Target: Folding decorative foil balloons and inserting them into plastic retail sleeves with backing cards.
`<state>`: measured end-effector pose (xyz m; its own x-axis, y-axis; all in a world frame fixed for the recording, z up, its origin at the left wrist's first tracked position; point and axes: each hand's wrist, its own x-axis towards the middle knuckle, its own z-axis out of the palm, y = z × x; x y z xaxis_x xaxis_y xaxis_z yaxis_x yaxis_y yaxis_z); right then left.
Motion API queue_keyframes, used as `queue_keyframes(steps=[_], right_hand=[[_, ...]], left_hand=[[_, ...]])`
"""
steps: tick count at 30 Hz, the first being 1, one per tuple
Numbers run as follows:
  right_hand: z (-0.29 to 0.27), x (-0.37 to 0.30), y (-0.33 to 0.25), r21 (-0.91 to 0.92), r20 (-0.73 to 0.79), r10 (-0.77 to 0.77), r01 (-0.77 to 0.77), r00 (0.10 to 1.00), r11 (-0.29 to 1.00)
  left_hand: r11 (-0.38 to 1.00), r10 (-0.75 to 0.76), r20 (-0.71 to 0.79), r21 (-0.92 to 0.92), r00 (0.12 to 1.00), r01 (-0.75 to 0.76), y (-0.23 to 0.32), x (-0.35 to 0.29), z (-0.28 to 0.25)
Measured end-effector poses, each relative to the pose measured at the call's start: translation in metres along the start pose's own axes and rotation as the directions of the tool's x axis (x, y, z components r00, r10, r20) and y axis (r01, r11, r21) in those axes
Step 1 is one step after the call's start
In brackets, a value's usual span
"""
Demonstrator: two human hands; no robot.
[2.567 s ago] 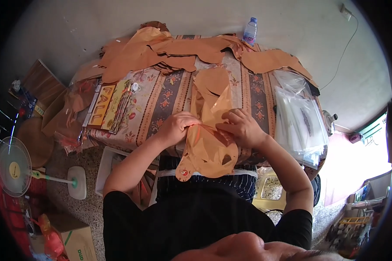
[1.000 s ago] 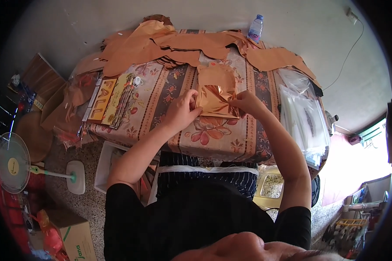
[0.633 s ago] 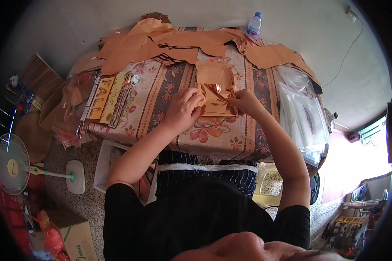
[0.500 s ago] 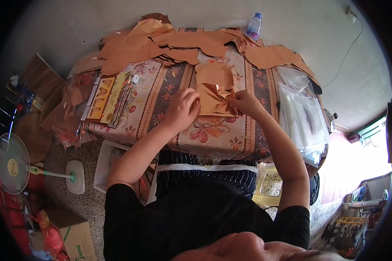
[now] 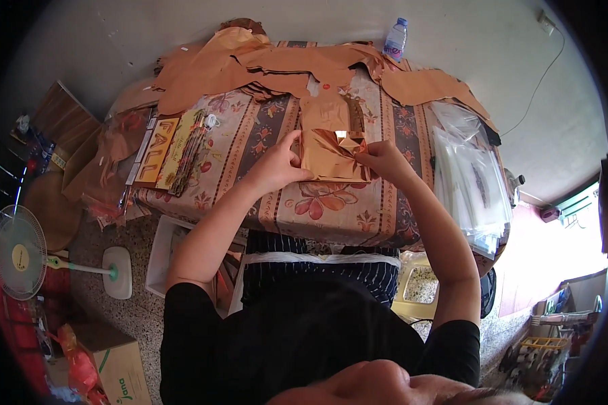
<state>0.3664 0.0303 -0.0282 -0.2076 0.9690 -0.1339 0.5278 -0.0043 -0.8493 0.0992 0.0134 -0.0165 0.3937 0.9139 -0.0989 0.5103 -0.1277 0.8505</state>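
Observation:
In front of me on the table lies a folded sheet of shiny copper-coloured foil (image 5: 327, 158), creased near its upper right corner. A duller copper piece (image 5: 324, 113) sticks out beyond its far edge. My left hand (image 5: 281, 162) rests at the foil's left edge, thumb and forefinger spread apart. At the right edge, my right hand (image 5: 384, 160) is closed in a pinch on the foil. My right fingertips are partly hidden by the foil and the hand itself.
Copper-coloured cut sheets (image 5: 209, 74) lie piled along the table's far side. Decorated packets (image 5: 165, 152) are stacked at left, clear plastic sleeves (image 5: 469, 175) at right. A water bottle (image 5: 395, 40) stands at the back. A fan (image 5: 19, 253) is on the left.
My left hand has gone from curled fingers over the foil's left side to spread thumb and forefinger along its edge. The foil looks flatter on the left. My right hand keeps its pinch.

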Motion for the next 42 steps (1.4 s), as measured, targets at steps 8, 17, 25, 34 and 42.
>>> queue_keyframes(steps=[8,17,25,34,42], right_hand=[[0.0,-0.002,0.004,0.036,0.0,0.025,-0.025,1.0,0.999],[-0.002,-0.002,0.005,0.035,0.042,0.005,-0.006,0.999,0.999],[0.0,-0.007,0.0,-0.004,0.071,-0.037,0.037,0.997,0.999],[0.002,-0.008,0.007,-0.084,0.062,-0.038,0.043,0.997,0.996],[0.006,-0.006,0.005,-0.164,0.013,-0.034,0.036,0.999,0.986]], left_hand=[[0.984,0.177,-0.142,-0.003,0.974,-0.179,-0.02,0.006,-0.001],[0.667,0.664,-0.025,0.471,0.747,-0.578,-0.04,0.003,-0.004],[0.666,0.665,0.031,0.429,0.747,-0.61,-0.048,0.008,-0.009],[0.759,0.582,-0.081,0.412,0.809,-0.504,-0.03,0.0,0.007],[0.77,0.54,-0.142,0.481,0.83,-0.419,-0.03,-0.003,0.016]])
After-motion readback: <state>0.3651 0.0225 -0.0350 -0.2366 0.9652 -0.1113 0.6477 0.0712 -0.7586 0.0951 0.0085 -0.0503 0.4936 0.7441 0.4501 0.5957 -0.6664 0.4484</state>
